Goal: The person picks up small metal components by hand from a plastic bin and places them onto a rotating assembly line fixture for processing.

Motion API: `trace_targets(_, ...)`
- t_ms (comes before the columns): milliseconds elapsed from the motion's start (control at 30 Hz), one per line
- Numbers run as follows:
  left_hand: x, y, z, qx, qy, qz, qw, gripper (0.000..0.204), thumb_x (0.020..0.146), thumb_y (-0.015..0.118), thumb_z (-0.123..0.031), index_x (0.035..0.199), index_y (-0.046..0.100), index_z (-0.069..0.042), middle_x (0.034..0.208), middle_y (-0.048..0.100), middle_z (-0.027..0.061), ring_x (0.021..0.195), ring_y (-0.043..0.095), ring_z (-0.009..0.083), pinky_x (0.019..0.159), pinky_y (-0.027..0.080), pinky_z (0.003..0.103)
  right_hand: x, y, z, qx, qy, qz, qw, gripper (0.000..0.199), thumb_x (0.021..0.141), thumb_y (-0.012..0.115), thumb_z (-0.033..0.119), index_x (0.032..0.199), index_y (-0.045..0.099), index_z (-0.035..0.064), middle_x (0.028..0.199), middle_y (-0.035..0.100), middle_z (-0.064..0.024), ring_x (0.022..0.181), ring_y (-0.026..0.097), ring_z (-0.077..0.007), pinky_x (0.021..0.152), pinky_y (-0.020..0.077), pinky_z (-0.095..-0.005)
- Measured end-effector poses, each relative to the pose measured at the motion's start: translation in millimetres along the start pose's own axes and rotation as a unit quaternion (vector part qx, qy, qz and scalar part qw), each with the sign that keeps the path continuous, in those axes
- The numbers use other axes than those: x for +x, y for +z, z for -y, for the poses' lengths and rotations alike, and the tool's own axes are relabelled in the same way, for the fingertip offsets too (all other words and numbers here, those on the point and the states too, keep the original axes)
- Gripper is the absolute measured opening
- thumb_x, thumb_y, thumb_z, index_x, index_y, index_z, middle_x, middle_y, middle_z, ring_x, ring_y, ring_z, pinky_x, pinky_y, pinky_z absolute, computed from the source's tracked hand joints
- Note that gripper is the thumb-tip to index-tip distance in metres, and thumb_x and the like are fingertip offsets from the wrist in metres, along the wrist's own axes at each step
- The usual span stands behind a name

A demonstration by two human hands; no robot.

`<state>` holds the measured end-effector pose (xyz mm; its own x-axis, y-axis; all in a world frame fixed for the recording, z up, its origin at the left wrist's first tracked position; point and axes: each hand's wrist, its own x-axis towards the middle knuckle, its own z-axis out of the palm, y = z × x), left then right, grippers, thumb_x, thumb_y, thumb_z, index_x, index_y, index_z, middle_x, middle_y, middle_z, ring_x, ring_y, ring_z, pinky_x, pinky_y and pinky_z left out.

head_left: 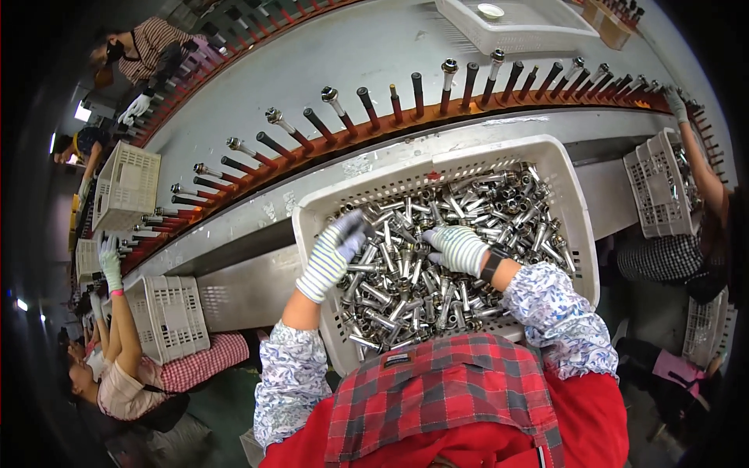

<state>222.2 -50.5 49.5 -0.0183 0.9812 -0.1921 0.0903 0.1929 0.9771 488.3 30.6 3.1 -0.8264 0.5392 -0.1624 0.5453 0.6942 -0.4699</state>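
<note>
A white plastic crate [581,195] in front of me is heaped with shiny metal tube fittings [406,308]. My left hand [335,253], in a striped knit glove with grey fingers, hovers over the left part of the heap. Motion smears its fingertips, and I cannot make out whether they grip a fitting. On the heap's middle lies my right hand [459,248], gloved alike, a dark band at its wrist. Its fingers point left and curl down among the fittings; whatever they hold is hidden.
Beyond the crate curves an orange conveyor track [343,140] of upright red pegs, some bearing metal fittings. Across it stands a white tray [519,27]. Co-workers sit on both sides, with a crate [175,316] at the left and another crate [655,187] at the right.
</note>
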Motion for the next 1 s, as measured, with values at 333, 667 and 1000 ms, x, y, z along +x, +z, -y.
trace_targets(333, 168, -26, -37, 0.011, 0.238, -0.235, 0.942, 0.023, 0.086, 0.065, -0.012, 0.108, 0.061, -0.006, 0.103, 0.065, 0.0036, 0.094, 0.059, 0.0128, 0.086, 0.045, 0.028, 8, -64, 0, 0.610, 0.046, -0.239, 0.754, 0.030, 0.090, 0.059, 0.020, 0.111, 0.052, 0.0008, 0.097, 0.065, -0.0120, 0.083, 0.063, -0.0153, 0.072, 0.0517, -0.0263)
trace_targets(667, 212, -113, 5, 0.176, 0.171, -0.247, 0.937, 0.026, 0.089, 0.060, -0.023, 0.105, 0.063, -0.002, 0.096, 0.068, 0.0090, 0.087, 0.062, 0.0180, 0.083, 0.046, 0.032, 80, -166, -145, -0.126, 0.069, -0.461, 0.876, 0.026, 0.089, 0.059, 0.018, 0.112, 0.060, 0.0046, 0.104, 0.066, -0.0111, 0.084, 0.068, -0.0156, 0.071, 0.0550, -0.0243)
trace_targets(1000, 105, -67, 17, 0.168, 0.224, -0.273, 0.920, 0.046, 0.087, 0.056, -0.006, 0.130, 0.043, -0.001, 0.131, 0.046, 0.0159, 0.118, 0.048, 0.0269, 0.102, 0.037, 0.038, 171, -149, -99, 0.168, 0.029, -0.361, 0.917, 0.030, 0.090, 0.054, 0.008, 0.118, 0.046, 0.0003, 0.084, 0.057, -0.0089, 0.072, 0.058, -0.0163, 0.058, 0.0504, -0.0268)
